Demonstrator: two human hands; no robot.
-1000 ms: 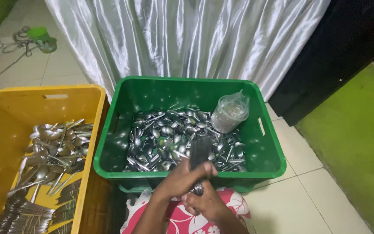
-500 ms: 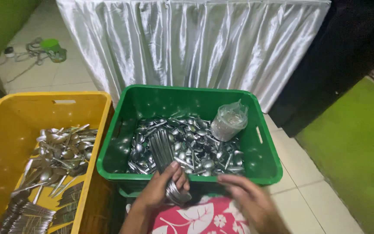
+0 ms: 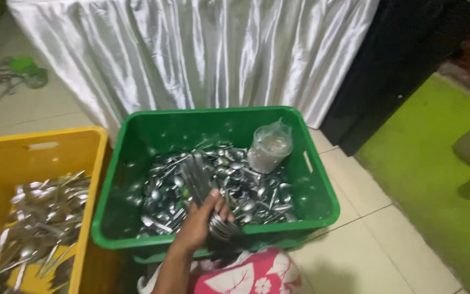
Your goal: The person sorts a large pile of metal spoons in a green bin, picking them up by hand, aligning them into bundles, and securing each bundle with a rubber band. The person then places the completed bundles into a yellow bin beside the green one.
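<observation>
My left hand point(image 3: 201, 222) grips a bundle of metal spoons point(image 3: 201, 184) by their bowl ends, handles pointing up and away, over the near edge of a green plastic crate point(image 3: 315, 191). The crate holds a heap of loose metal cutlery point(image 3: 235, 188) and a clear plastic bag point(image 3: 269, 147) standing at its right side. My right hand is out of view. A pink floral cloth point(image 3: 251, 275) lies over my lap below the crate.
A yellow crate point(image 3: 85, 147) with more loose cutlery point(image 3: 42, 218) stands to the left, touching the green one. White draped cloth point(image 3: 202, 54) hangs behind. Tiled floor point(image 3: 365, 239) and a green mat point(image 3: 441, 185) lie to the right, beside a dark cabinet point(image 3: 393, 71).
My right hand has let go of the spoon bundle and left the view. My left hand has shifted left with the bundle, and the camera has swung right.
</observation>
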